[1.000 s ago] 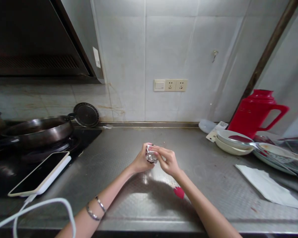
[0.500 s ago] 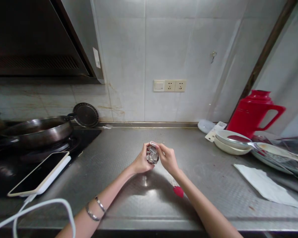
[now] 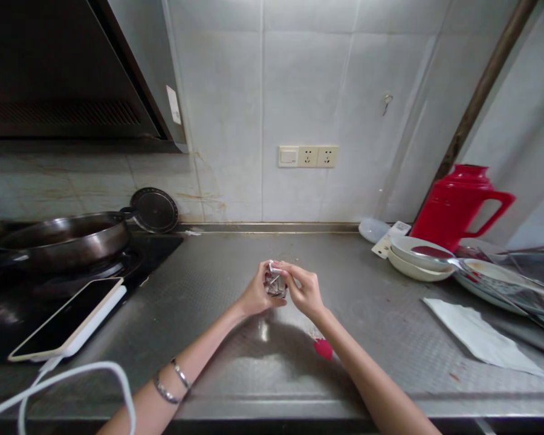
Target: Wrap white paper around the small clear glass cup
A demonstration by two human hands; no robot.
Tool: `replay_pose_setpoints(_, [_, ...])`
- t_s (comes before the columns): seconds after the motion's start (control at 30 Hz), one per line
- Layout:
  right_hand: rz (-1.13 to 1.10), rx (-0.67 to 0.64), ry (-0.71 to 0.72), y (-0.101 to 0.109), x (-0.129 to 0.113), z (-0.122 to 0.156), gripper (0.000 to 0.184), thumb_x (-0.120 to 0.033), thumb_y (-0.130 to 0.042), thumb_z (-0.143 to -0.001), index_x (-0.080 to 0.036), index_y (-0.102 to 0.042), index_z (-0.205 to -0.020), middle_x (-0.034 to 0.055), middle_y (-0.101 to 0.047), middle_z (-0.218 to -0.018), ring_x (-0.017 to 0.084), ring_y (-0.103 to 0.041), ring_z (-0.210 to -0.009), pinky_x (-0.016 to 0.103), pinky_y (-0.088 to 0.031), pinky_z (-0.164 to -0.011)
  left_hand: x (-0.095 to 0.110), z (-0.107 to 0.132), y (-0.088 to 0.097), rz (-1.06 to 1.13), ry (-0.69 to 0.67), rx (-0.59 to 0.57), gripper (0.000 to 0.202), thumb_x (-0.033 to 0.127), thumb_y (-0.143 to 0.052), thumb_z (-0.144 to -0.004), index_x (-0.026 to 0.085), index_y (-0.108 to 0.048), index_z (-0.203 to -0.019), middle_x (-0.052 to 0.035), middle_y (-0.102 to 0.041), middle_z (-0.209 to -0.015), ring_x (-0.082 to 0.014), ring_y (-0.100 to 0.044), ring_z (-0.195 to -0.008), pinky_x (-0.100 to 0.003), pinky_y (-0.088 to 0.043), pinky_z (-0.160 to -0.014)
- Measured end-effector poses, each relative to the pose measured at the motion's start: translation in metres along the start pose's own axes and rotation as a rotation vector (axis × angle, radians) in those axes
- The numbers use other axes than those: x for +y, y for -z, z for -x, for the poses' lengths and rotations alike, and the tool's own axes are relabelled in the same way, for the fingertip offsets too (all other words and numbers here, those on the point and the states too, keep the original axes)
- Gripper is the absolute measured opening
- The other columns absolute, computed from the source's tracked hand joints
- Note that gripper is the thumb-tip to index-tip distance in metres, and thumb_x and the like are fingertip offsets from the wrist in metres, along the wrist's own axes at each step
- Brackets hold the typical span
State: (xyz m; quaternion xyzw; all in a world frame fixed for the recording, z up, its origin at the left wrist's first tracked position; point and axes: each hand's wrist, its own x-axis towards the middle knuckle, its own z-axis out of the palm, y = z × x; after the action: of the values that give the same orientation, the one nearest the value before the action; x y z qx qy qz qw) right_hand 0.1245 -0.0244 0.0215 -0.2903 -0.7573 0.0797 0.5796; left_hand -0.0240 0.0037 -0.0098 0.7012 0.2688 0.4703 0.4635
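Observation:
My left hand (image 3: pixel 257 294) is wrapped round a small, clear, shiny container (image 3: pixel 275 284) that looks like glass, held above the middle of the steel counter. Its facets catch the light, and the hand hides its left side. My right hand (image 3: pixel 304 291) is closed at the container's upper right, fingertips pinching a small white piece (image 3: pixel 272 266) at the top edge. I cannot make out what this piece is. Below the right wrist, a small red thing (image 3: pixel 323 348) with a pale, frayed-looking end lies on the counter (image 3: pixel 199 338).
Left: a steel pan (image 3: pixel 68 241) on the black hob, a round dark lid (image 3: pixel 154 209) leaning on the wall, and a phone (image 3: pixel 68 320) with a white cable (image 3: pixel 86 368). Right: a red thermos jug (image 3: pixel 457 205), stacked bowls (image 3: pixel 419 272), a patterned plate (image 3: pixel 494 278) and a white tissue (image 3: pixel 480 338).
The container has turned and tilted slightly in my left hand. My right fingers have shifted a little left across its top, with the white piece. The whole view has moved slightly.

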Motion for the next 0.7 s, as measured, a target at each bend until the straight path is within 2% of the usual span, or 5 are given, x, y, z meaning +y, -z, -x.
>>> replay_pose_setpoints(0.13, [-0.048,-0.005,-0.031,0.003,-0.004,0.0,0.026,-0.026,-0.045,-0.091,-0.022,-0.071,-0.094,0.0069,-0.072,-0.097,0.021,-0.067,-0.093,0.033,-0.052,-0.084,0.0,0.0,-0.002,0.038,0.009,0.012,0.078,0.02,-0.082,-0.052,0.022,-0.035,-0.113,-0.0076,-0.053,-0.11,-0.0204,-0.057,-0.095,-0.034,-0.047,-0.081])
replay_pose_setpoints(0.23, [-0.063,0.031,-0.14,0.005,-0.004,-0.001,0.03,-0.032,-0.047,-0.09,-0.019,-0.071,-0.08,0.0053,-0.072,-0.076,0.019,-0.067,-0.072,0.027,-0.051,-0.067,0.002,0.0,-0.002,0.032,0.011,0.026,0.079,0.018,-0.082,-0.049,0.022,-0.035,-0.112,-0.007,-0.052,-0.109,-0.0194,-0.056,-0.093,-0.033,-0.046,-0.08])
replay_pose_setpoints(0.33, [-0.047,0.161,-0.297,0.006,0.002,-0.004,0.036,-0.039,-0.046,-0.09,-0.016,-0.069,-0.074,0.0032,-0.067,-0.064,0.017,-0.062,-0.062,0.025,-0.046,-0.058,0.006,0.001,-0.001,-0.005,0.025,0.028,0.08,0.014,-0.08,-0.049,0.022,-0.034,-0.115,-0.0064,-0.052,-0.107,-0.0184,-0.055,-0.09,-0.032,-0.045,-0.079])
replay_pose_setpoints(0.43, [-0.018,0.275,-0.392,0.004,0.011,-0.006,0.037,-0.042,-0.046,-0.089,-0.015,-0.07,-0.083,0.0036,-0.068,-0.07,0.017,-0.06,-0.066,0.025,-0.044,-0.06,0.009,0.002,-0.001,-0.075,0.031,0.025,0.081,0.008,-0.076,-0.049,0.021,-0.034,-0.117,-0.0072,-0.05,-0.108,-0.0185,-0.055,-0.091,-0.031,-0.044,-0.08])
replay_pose_setpoints(0.7, [0.001,0.064,-0.295,-0.006,0.011,-0.001,0.035,-0.04,-0.044,-0.091,-0.018,-0.071,-0.091,0.0025,-0.07,-0.071,0.014,-0.062,-0.061,0.022,-0.045,-0.056,0.007,0.002,-0.003,-0.054,0.017,0.014,0.084,0.005,-0.075,-0.051,0.02,-0.033,-0.122,-0.0093,-0.051,-0.115,-0.0214,-0.056,-0.1,-0.032,-0.045,-0.085])
